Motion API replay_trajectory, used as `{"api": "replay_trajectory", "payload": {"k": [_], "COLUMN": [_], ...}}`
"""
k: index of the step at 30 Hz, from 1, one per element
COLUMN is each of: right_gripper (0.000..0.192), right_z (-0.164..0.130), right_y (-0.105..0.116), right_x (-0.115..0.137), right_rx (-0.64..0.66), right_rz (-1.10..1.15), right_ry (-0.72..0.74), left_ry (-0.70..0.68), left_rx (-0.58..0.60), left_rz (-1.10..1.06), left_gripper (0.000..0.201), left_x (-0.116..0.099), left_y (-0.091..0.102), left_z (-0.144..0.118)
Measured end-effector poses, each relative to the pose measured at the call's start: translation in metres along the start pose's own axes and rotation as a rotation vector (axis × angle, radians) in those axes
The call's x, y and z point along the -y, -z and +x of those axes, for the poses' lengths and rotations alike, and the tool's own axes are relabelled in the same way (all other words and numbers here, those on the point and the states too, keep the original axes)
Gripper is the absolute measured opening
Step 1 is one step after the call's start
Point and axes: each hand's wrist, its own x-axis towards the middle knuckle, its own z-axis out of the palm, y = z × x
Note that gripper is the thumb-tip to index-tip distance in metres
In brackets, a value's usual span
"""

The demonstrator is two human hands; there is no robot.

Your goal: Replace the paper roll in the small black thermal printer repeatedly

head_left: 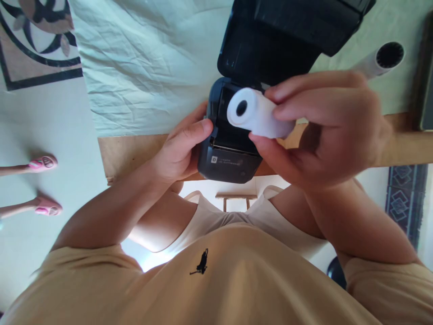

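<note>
A small black receipt printer (pixel 233 162) is tilted over the table's near edge, its paper compartment uncovered. My left hand (pixel 184 144) grips the printer's left side, with the thumb on the rim of the compartment. Between the thumb and fingertips of my right hand (pixel 334 126) is a white paper roll (pixel 267 115) with a dark hole at its core. The roll sits over the compartment opening, tilted, its left end toward me. I cannot tell whether it touches the inside.
Behind the printer is a larger black device or case (pixel 284 36). A second white roll (pixel 389 56) lies to the right on the pale green cloth (pixel 142 67). At the far right edge is a dark object (pixel 426 81). Another person's feet in pink footwear (pixel 43 163) show at left.
</note>
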Motion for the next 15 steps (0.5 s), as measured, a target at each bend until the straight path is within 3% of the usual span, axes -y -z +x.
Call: {"api": "replay_trajectory", "payload": {"k": [2, 4, 7, 11, 15], "right_gripper": [0.016, 0.020, 0.017, 0.006, 0.009], "right_z": [0.0006, -0.0003, -0.0015, -0.0015, -0.0020], "right_y": [-0.0051, -0.0060, -0.0043, -0.0036, -0.0064], "right_x": [0.0029, 0.0037, 0.0044, 0.0040, 0.0032], "right_rx": [-0.003, 0.063, 0.087, 0.146, 0.128], "right_rz": [-0.093, -0.166, -0.158, -0.132, -0.132], "right_ry": [0.078, 0.031, 0.001, -0.016, -0.013], "left_ry": [0.018, 0.033, 0.042, 0.045, 0.026], "left_rx": [0.020, 0.067, 0.100, 0.053, 0.085], "left_rz": [0.021, 0.019, 0.009, 0.009, -0.017], "left_gripper": [0.034, 0.033, 0.035, 0.037, 0.034], "left_x": [-0.0022, -0.0039, -0.0039, -0.0022, -0.0040], "left_y": [-0.0014, -0.0030, -0.0045, -0.0054, -0.0070], "left_z": [-0.0008, -0.0012, -0.0009, 0.0002, -0.0014]}}
